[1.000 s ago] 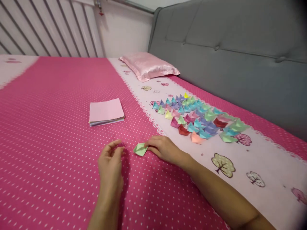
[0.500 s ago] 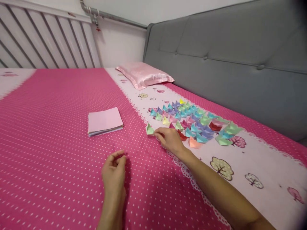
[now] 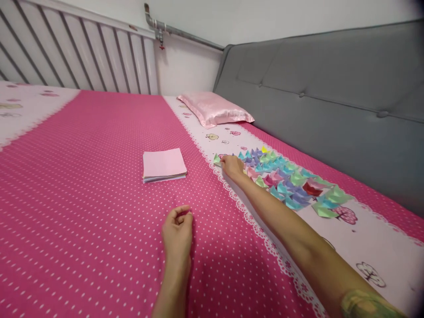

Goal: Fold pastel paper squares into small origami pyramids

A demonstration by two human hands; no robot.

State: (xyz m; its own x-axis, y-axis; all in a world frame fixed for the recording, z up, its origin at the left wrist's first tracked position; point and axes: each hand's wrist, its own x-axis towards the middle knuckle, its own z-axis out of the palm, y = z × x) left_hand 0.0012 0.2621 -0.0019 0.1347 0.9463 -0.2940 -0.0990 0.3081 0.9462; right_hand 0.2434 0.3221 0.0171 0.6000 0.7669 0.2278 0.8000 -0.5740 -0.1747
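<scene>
My right hand (image 3: pixel 232 167) pinches one end of a small light-green paper boat (image 3: pixel 216 159) at the left edge of the boat group, over the white printed strip. Right beside it, several folded paper boats (image 3: pixel 281 187) in blue, purple, green, pink and red stand in close rows. My wrist and forearm hide part of these rows. My left hand (image 3: pixel 178 228) rests on the pink dotted bedspread (image 3: pixel 99 229), loosely curled, thumb and forefinger apart, with nothing in it. Beyond it lies a stack of paper sheets (image 3: pixel 164 162), pink on top.
A shiny pink pillow (image 3: pixel 216 109) lies at the far end by the grey padded headboard (image 3: pixel 318 88). Behind the bed are a white radiator (image 3: pixel 109 57) and a grey pipe (image 3: pixel 188 34) with a red-handled valve (image 3: pixel 161 47).
My right hand has carried the green boat forward, from beside the near rows to the far left edge of the group. The left hand stays curled on the bedspread. The view has shifted left.
</scene>
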